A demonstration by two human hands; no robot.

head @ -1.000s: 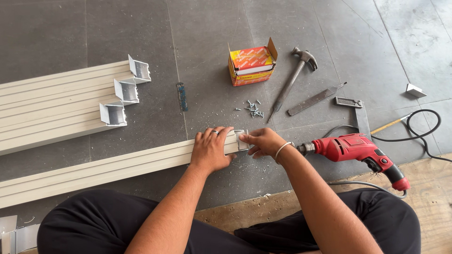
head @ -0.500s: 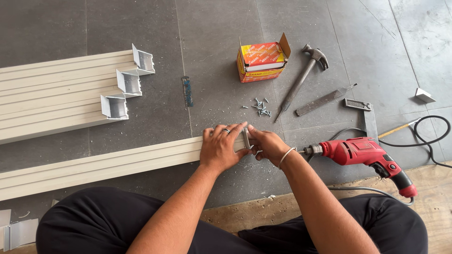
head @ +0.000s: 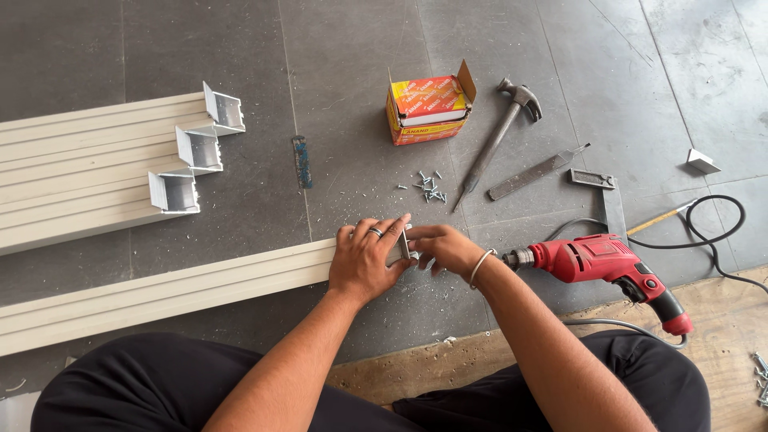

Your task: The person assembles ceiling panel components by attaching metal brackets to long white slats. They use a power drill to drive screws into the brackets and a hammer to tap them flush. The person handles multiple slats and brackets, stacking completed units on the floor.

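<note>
A long cream aluminium profile (head: 168, 292) lies across the grey floor in front of my knees. My left hand (head: 366, 260), with a ring on one finger, presses down on its right end. My right hand (head: 445, 249), a bangle at the wrist, is closed at that same end, fingers pinching a small metal piece against the profile's tip. What exactly the fingers hold is hidden. A red electric drill (head: 608, 264) lies just to the right of my right wrist.
Three more cream profiles (head: 96, 172) are stacked at the left. An open orange box (head: 426, 108), loose screws (head: 426, 186), a hammer (head: 500, 140), a flat file (head: 534, 174), a metal square (head: 608, 200), a black cable (head: 716, 232) and a small blue tool (head: 302, 162) lie on the floor.
The view has shifted a little. My right hand has closed in against the profile's end, meeting the left hand's fingertips; the left hand stays pressed on the profile.
</note>
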